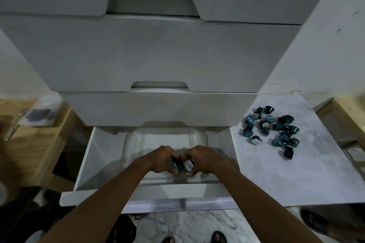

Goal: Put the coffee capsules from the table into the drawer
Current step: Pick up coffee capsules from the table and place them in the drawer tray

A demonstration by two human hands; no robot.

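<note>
The bottom white drawer [92, 165] stands pulled open, and a clear plastic tray [166, 134] lies inside it. Both hands are down in the tray's near end, side by side. My left hand [165, 161] grips a dark teal coffee capsule [175, 165]. My right hand [203, 159] grips a capsule with a white lid [189, 164]. A heap of several dark teal capsules [270, 130] lies on the white marble table [296, 173] to the right of the drawer.
Above the open drawer rise closed white drawer fronts [150, 53]. A wooden shelf [29, 140] with a plastic bag [39, 114] stands at the left, and more wood [347, 108] at the right. My sandalled feet [218, 236] stand on the marble floor below.
</note>
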